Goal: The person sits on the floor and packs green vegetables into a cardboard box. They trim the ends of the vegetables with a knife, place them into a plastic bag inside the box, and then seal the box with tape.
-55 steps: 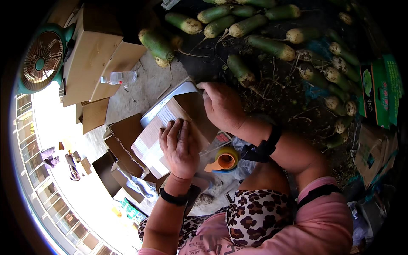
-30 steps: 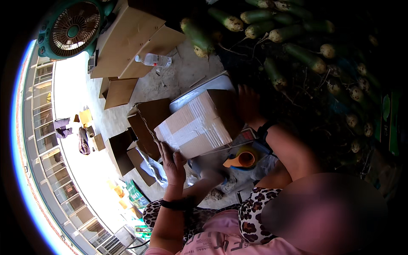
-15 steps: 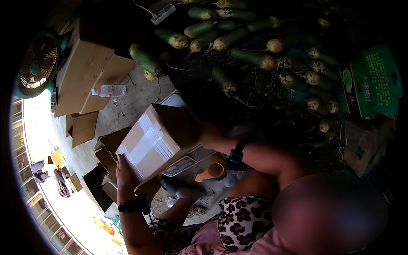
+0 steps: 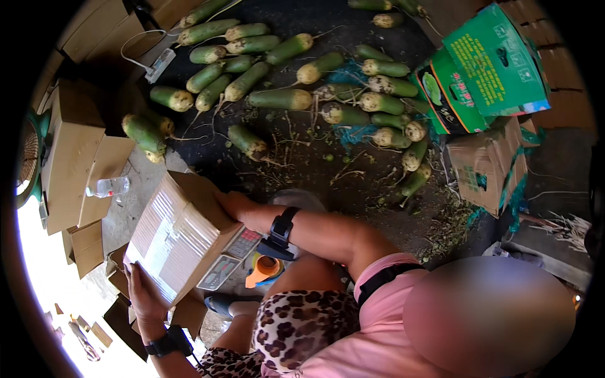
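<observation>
A taped cardboard box (image 4: 179, 233) stands tilted in the picture, with shiny clear tape across its top. My left hand (image 4: 144, 296) lies against its near left side, fingers along the cardboard. My right hand (image 4: 236, 208) grips the opposite side, its fingertips mostly hidden. Under the box shows a weighing scale (image 4: 219, 272) with a display and a keypad; whether the box rests fully on it I cannot tell. An orange tape dispenser (image 4: 263, 269) lies beside the scale, close to my leg.
Many green radishes (image 4: 280, 99) lie on the dark ground ahead. Green printed cartons (image 4: 482, 69) top a brown box (image 4: 485, 170) at right. At left are open cardboard boxes (image 4: 72, 164), a plastic bottle (image 4: 108, 187), a fan (image 4: 31, 151) and a power strip (image 4: 161, 65) with cord.
The view has swung to the right and brightened, so everything sits further left in the picture. Both hands keep their hold on the cardboard box.
</observation>
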Demonstrator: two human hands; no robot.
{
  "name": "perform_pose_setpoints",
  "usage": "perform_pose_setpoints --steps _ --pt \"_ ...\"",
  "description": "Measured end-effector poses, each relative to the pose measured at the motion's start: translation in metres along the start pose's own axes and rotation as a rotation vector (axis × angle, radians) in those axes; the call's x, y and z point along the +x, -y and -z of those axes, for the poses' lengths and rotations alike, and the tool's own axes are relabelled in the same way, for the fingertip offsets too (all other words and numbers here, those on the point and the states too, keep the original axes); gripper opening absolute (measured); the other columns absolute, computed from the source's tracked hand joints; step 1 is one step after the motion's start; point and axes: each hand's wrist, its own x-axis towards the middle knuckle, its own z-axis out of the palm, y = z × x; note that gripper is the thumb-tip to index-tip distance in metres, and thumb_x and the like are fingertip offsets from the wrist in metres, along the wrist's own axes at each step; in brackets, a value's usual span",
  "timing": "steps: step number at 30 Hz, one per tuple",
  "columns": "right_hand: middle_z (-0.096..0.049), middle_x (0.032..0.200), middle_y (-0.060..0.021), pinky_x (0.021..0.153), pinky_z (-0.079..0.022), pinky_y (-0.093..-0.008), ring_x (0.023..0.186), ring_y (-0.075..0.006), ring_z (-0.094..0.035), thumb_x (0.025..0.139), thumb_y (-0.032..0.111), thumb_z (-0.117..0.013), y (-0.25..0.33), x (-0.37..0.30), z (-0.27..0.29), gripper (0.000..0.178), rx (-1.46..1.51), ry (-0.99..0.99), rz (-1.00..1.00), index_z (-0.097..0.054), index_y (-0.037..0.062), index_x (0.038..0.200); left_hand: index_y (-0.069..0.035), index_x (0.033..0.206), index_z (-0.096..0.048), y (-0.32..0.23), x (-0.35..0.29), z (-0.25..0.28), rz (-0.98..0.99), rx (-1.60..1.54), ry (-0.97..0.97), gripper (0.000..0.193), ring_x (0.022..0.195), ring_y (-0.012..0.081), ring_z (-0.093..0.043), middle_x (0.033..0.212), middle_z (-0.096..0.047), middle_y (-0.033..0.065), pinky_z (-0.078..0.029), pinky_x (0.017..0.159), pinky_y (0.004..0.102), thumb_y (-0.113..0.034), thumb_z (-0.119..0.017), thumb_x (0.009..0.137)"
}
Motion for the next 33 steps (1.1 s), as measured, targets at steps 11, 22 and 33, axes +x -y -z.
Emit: perform_pose_setpoints --steps 11,22,33 --pt "-0.063 0.121 -0.013 0.082 -0.055 -0.0368 0.097 -0.0211 -0.066 0.095 0.057 -0.052 -0.086 -0.245 0.145 0.068 0.769 -0.247 0.665 -0.051 0.0027 0.135 0.002 0.148 -0.026 -0.027 -0.074 -0.281 -0.239 0.745 0.76 0.074 0.12 0.0194 -0.049 0.133 -0.048 0.0131 -0.043 0.1 0.0322 -0.025 -0.065 0.091" --pt "-0.058 0.131 -0.0181 0.082 -0.054 -0.0405 0.103 -0.0291 -0.064 0.086 0.062 -0.06 -0.387 -0.487 0.253 0.083 0.958 -1.035 0.119 -0.046 0.0023 0.141 0.007 0.146 -0.022 0.241 -0.252 -0.381 0.305 0.912 1.168 0.086 0.106 0.0237 -0.061 0.128 -0.056 0.0193 -0.053 0.086 0.033 -0.029 -0.073 0.086" --pt "-0.065 0.122 -0.0217 0.093 -0.048 -0.051 0.113 -0.0358 -0.062 0.074 0.058 -0.074 -0.492 -0.503 0.3 0.078 -0.493 -0.783 -0.744 -0.062 0.0008 0.126 0.004 0.128 -0.055 0.183 -0.251 -0.355 0.169 0.635 1.151 0.042 0.108 0.0166 -0.059 0.119 -0.064 0.0135 -0.047 0.095 0.0317 -0.02 -0.062 0.095"
